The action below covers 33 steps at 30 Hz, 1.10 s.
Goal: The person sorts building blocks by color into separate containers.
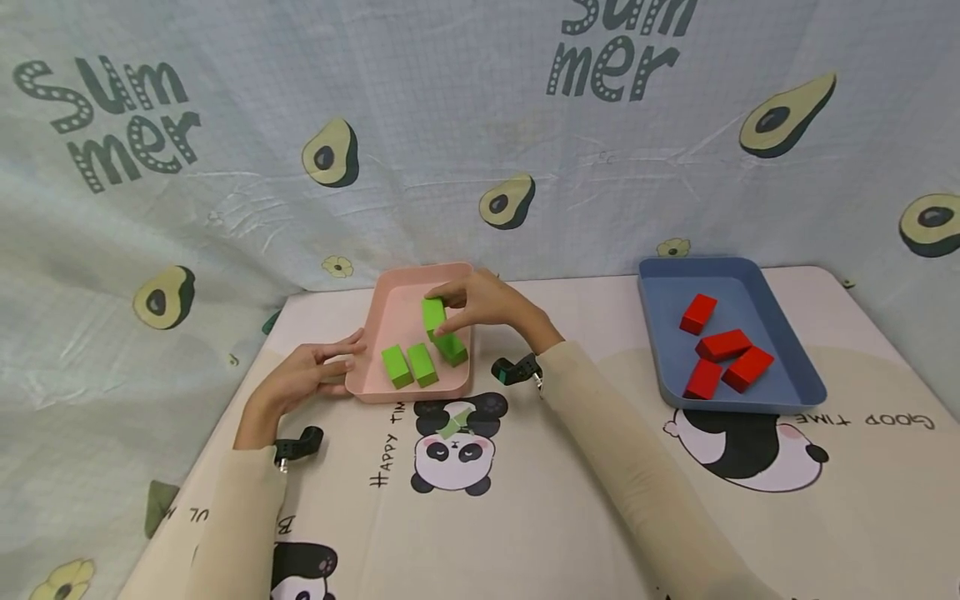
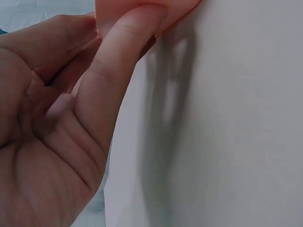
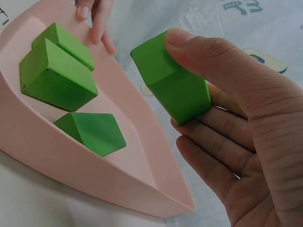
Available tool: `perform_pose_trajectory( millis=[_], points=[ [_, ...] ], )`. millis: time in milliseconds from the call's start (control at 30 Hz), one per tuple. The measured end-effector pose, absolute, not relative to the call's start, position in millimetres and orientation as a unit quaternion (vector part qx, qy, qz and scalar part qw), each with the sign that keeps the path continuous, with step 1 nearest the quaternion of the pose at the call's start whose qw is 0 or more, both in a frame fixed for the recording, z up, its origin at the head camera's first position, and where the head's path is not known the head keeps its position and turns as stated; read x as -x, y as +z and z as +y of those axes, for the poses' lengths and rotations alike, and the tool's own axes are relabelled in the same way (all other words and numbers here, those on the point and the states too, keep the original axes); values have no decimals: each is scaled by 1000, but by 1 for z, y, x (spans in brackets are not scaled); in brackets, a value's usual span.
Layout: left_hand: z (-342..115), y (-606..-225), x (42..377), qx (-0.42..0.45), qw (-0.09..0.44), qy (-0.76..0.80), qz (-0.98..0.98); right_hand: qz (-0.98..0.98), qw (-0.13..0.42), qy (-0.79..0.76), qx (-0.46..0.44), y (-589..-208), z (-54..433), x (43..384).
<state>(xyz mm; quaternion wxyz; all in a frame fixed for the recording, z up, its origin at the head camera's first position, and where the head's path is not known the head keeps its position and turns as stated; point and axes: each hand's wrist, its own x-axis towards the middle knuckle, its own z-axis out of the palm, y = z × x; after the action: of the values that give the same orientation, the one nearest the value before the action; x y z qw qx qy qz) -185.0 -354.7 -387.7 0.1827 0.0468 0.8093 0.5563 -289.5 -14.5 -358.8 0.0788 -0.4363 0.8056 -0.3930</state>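
My right hand [image 1: 483, 302] pinches a green block [image 1: 433, 315] between thumb and fingers above the right side of a pink tray [image 1: 390, 300]. In the right wrist view the held block [image 3: 182, 92] is tilted and off the tray floor. Three other green blocks lie in the tray: two side by side, the nearer block [image 3: 59, 78] and its neighbour [image 3: 71, 45], and a separate block [image 3: 94, 132] by the wall. At the tray's left side, my left hand [image 1: 303, 375] touches the outer wall with thumb and fingers fairly straight; its thumb [image 2: 118, 66] lies against the wall.
A blue tray [image 1: 663, 333] stands to the right with several red blocks [image 1: 723, 344] in it. The cloth on the table [image 1: 555, 500] has printed pandas. Behind the trays hangs a curtain [image 1: 420, 125] with avocado prints.
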Motion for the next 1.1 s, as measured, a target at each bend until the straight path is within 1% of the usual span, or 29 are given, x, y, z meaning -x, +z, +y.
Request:
perform_pose_trajectory(
  millis=[333, 600, 833, 1100],
  points=[
    [-353, -382, 184, -41, 174, 523, 833, 798, 85, -406, 438, -364, -14, 294],
    [-350, -384, 180, -44, 166, 515, 840, 785, 95, -421, 444, -360, -21, 297],
    [-352, -388, 177, -30, 170, 530, 830, 782, 116, -416, 450, -362, -30, 302],
    [-353, -390, 178, -35, 172, 556, 812, 785, 129, -405, 451, -362, -37, 307]
  ],
)
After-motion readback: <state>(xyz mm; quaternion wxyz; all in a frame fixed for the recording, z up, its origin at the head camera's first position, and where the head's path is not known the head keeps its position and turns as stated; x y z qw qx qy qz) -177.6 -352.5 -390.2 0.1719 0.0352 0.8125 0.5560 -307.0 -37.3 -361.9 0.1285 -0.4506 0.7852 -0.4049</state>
